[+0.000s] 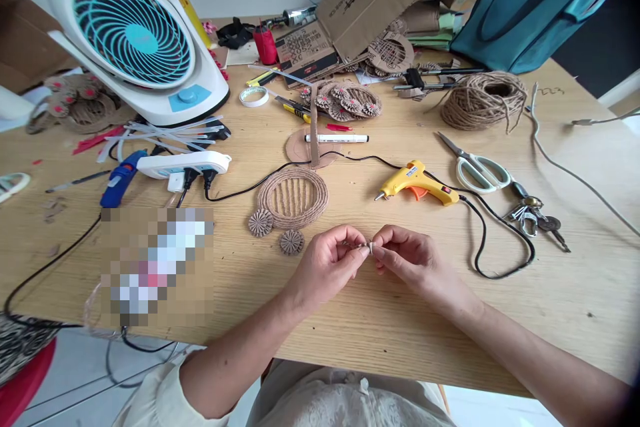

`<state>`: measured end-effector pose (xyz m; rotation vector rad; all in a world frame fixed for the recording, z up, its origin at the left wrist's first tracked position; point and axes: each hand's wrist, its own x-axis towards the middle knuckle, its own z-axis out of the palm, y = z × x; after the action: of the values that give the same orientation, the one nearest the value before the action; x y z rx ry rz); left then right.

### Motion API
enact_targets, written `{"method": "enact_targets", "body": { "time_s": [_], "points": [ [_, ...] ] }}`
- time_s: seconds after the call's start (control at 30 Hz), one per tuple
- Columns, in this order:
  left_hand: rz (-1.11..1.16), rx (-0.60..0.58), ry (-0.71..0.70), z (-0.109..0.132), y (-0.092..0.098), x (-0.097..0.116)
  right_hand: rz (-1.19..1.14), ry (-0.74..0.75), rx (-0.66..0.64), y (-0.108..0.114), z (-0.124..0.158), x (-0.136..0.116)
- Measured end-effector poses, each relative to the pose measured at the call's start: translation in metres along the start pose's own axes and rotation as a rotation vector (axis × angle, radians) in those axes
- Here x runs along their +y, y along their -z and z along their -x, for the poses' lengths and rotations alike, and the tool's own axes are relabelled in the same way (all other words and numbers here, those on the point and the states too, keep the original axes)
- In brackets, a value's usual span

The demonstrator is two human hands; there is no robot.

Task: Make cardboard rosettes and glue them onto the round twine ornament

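My left hand (330, 259) and my right hand (411, 257) meet above the front of the table, fingertips pinched together. Between them is a small pale and brown piece (371, 248), mostly hidden by the fingers, its kind unclear. Just beyond my left hand lies a twine-covered ring (265, 190) with twine strands stretched across its opening. Two pleated cardboard rosettes (291, 242) are near it, one touching the ring's lower left edge. A yellow hot glue gun (417, 181) rests on its side beyond my right hand, nozzle pointing left.
Scissors (483, 172), keys (535, 217) and a twine ball (483, 101) lie at right. A white marker (337, 139) crosses a cardboard disc (300, 147). Left are a fan (200, 90), a power strip (160, 163) and a blue glue gun (120, 180). Black cords cross the table.
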<state>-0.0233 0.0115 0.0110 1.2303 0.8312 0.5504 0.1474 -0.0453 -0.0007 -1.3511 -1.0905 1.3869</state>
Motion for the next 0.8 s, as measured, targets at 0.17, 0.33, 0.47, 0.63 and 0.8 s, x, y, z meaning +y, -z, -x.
{"method": "enact_targets", "body": {
  "time_s": [0.17,0.33,0.47,0.63,0.8],
  "points": [
    [-0.059,0.019,-0.067,-0.001,0.0,-0.004,-0.032,0.012,0.01,-0.001,-0.001,0.005],
    [-0.083,0.031,-0.084,-0.001,0.001,-0.004,-0.012,-0.007,-0.015,0.0,0.001,-0.001],
    [-0.105,0.035,-0.102,0.0,0.0,-0.006,-0.002,-0.001,-0.005,0.0,0.0,0.001],
    [-0.108,0.052,-0.094,-0.001,0.001,-0.007,-0.004,0.007,-0.017,0.0,0.0,0.004],
    [-0.036,0.03,-0.049,-0.001,0.003,-0.008,0.186,0.11,0.053,0.014,0.0,-0.003]
  ]
}}
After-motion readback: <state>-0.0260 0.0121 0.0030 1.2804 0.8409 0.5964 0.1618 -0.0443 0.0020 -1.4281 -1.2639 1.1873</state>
